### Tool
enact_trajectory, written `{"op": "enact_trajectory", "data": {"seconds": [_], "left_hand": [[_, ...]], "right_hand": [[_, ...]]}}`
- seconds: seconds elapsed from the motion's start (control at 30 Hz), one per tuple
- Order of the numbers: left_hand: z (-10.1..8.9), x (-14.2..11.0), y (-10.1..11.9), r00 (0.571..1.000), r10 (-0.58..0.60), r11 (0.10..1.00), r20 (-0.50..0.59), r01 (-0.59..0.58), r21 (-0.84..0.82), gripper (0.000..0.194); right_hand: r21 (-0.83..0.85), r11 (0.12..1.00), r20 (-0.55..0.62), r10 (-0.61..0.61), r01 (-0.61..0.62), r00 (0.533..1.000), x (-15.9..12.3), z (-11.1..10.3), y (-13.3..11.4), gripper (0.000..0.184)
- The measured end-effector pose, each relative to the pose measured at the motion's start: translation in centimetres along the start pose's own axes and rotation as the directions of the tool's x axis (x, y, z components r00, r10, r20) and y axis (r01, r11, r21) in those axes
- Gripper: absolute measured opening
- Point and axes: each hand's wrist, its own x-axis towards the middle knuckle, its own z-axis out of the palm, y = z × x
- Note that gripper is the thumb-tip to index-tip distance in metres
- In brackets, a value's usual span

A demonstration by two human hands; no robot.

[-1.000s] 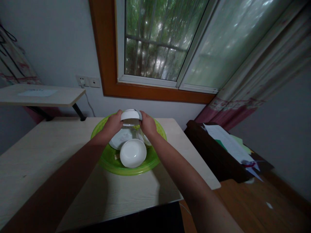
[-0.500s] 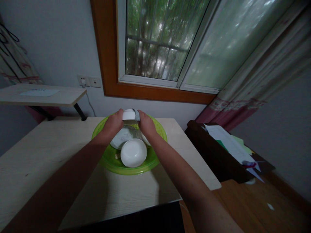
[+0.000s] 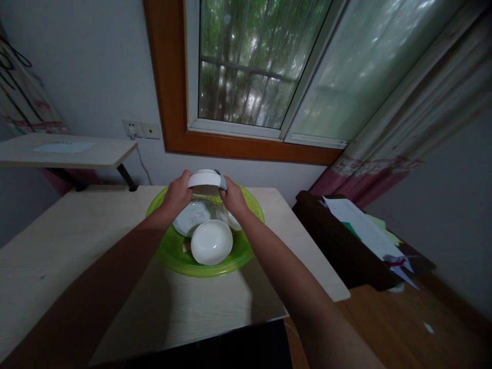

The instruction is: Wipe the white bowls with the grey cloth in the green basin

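Over the far side of a green basin (image 3: 207, 269), a white bowl (image 3: 205, 178) is tilted with its opening toward me. My left hand (image 3: 179, 193) is closed on the bowl's left rim. My right hand (image 3: 232, 196) grips the right rim, with a small grey cloth (image 3: 223, 182) pressed between it and the bowl. Below them in the basin lie another white bowl (image 3: 211, 243), a white plate (image 3: 194, 218) and another white dish (image 3: 231, 219) partly covered by my right arm. The basin's far rim is partly hidden behind my hands.
The basin stands on a pale wooden table (image 3: 215, 302). A raised shelf (image 3: 115, 154) is at the left, below wall sockets (image 3: 140, 129). A window (image 3: 249, 66) is behind, and a dark cabinet with papers (image 3: 369, 228) stands at the right.
The held bowl has tipped so more of its inside shows. My left hand has shifted slightly left and my right hand slightly right; the basin has stayed put.
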Motion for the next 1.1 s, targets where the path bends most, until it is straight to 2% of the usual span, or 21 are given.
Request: {"op": "enact_trajectory", "data": {"seconds": [0.17, 0.33, 0.5, 0.6, 0.7, 0.8, 0.87, 0.97, 1.1], "left_hand": [[0.1, 0.0, 0.0, 1.0, 0.001, 1.0, 0.006, -0.001, -0.026, 0.037], [0.2, -0.2, 0.5, 0.999, 0.022, 1.0, 0.044, -0.022, -0.004, 0.036], [0.1, -0.4, 0.6, 0.998, 0.048, 0.997, 0.042, -0.05, 0.062, 0.036], [0.0, -0.5, 0.7, 0.998, 0.05, 0.993, 0.046, -0.055, 0.108, 0.033], [0.1, -0.5, 0.8, 0.997, 0.052, 0.989, 0.06, -0.06, 0.138, 0.032], [0.4, -0.5, 0.7, 0.996, 0.069, 0.988, 0.059, -0.077, 0.138, 0.033], [0.7, -0.4, 0.5, 0.996, 0.07, 0.99, 0.052, -0.076, 0.119, 0.035], [1.0, -0.3, 0.2, 0.997, 0.064, 0.996, 0.037, -0.066, 0.062, 0.036], [1.1, -0.1, -0.1, 0.999, 0.048, 0.998, 0.003, -0.048, -0.029, 0.033]], "right_hand": [[0.002, 1.0, 0.007, -0.002, 0.002, 1.0, 0.0, 0.0, 0.3, 0.05], [-0.152, 0.987, 0.049, 0.063, -0.055, 0.997, -0.3, -0.1, 0.3, 0.049], [-0.335, 0.937, 0.071, 0.132, -0.101, 0.989, -0.7, -0.6, -1.0, 0.047], [-0.422, 0.905, 0.089, 0.103, -0.056, 0.991, -0.9, -0.8, -1.9, 0.044], [-0.479, 0.877, 0.111, 0.011, 0.044, 0.994, -1.0, -0.8, -2.4, 0.044], [-0.49, 0.859, 0.125, -0.102, 0.151, 0.987, -1.0, -0.6, -2.5, 0.046], [-0.48, 0.858, 0.115, -0.143, 0.181, 0.983, -1.0, -0.3, -2.4, 0.047], [-0.434, 0.888, 0.075, -0.13, 0.15, 0.989, -0.9, 0.0, -2.2, 0.049], [-0.314, 0.949, 0.027, -0.021, 0.029, 0.999, -0.6, 0.1, -1.4, 0.051]]}}
